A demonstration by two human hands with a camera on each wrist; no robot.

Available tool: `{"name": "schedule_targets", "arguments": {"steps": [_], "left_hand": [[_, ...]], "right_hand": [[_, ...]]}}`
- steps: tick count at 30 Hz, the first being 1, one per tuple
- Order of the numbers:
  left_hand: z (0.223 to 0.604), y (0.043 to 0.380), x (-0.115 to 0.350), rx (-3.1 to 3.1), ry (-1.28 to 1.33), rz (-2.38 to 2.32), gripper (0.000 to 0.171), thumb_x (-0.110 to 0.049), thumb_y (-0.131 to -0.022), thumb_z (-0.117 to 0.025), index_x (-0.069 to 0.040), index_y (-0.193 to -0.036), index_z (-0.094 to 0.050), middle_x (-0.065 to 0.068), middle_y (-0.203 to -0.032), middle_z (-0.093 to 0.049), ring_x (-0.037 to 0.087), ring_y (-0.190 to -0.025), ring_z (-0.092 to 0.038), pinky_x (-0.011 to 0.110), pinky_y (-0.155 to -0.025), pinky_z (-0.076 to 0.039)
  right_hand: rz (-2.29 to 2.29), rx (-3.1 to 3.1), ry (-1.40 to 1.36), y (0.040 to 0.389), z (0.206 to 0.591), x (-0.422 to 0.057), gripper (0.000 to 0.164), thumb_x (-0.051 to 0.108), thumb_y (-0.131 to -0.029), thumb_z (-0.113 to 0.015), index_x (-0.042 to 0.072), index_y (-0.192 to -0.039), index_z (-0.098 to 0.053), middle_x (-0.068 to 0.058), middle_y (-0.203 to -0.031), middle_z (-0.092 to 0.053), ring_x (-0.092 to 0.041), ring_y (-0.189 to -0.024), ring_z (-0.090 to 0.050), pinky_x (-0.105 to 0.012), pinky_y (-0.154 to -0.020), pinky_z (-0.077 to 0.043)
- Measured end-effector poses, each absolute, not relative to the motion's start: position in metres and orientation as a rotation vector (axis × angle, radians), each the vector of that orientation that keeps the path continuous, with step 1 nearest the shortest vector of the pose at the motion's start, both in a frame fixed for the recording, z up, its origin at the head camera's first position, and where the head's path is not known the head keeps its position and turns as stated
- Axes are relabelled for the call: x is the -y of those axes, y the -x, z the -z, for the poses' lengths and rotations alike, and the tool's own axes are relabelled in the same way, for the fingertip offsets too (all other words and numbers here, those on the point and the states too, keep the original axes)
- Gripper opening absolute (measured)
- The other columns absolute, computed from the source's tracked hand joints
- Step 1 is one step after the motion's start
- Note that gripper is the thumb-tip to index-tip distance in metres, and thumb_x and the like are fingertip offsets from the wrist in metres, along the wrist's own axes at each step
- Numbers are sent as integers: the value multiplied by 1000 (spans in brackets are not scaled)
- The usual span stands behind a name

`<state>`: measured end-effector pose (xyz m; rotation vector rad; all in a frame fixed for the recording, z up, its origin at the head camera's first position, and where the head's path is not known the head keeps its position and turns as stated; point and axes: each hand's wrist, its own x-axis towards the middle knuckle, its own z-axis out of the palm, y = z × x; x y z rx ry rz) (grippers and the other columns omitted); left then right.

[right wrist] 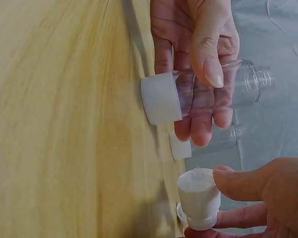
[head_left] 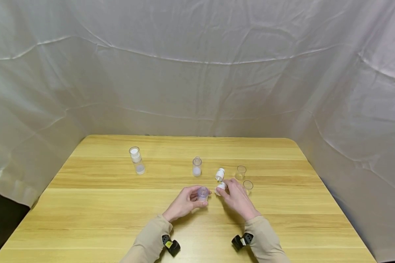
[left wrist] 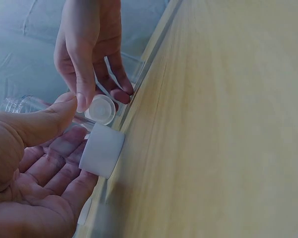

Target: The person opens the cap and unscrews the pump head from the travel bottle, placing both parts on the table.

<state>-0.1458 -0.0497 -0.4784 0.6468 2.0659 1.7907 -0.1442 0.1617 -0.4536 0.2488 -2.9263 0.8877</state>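
Observation:
My left hand [head_left: 184,201] grips a clear bottle [head_left: 202,194] around its side. This bottle stands upright, its threaded neck uncovered and its white base [right wrist: 161,99] down at the wooden table. To the right, my right hand [head_left: 238,199] pinches a white pump top [right wrist: 199,196] between thumb and fingers, low over the table. Just beyond that hand is a second white pump top [head_left: 220,174]. Two clear caps [head_left: 241,171] stand to the right of the pump tops, one close by the right hand's knuckles.
Farther back, a second uncapped clear bottle [head_left: 196,167] with a white base stands upright. A bottle with a white top and clear cap [head_left: 136,160] stands at the back left. Grey curtains [head_left: 197,80] enclose the table [head_left: 102,215] at the back and sides.

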Motion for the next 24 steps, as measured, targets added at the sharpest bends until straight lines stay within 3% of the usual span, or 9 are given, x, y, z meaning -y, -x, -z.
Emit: {"name": "schedule_targets", "arguments": {"steps": [12, 24], "left_hand": [[478, 146, 49, -2068, -649, -1791, 42, 1, -91, -68, 10, -130, -57, 30, -131, -63, 44, -126, -60, 48, -114, -48], [479, 146, 49, -2083, -653, -1782, 42, 0, -90, -68, 10, -130, -57, 30, -131, -63, 44, -126, -60, 48, -114, -48]], "right_hand": [[-919, 2933, -243, 146, 457, -164, 20, 20, -94, -70, 2, -100, -68, -7, -89, -58, -16, -77, -50, -27, -65, -45], [-931, 2957, -248, 145, 458, -165, 24, 20, -94, -70, -2, -105, -69, -8, -91, -59, -16, -77, -52, -27, -65, -48]]}}
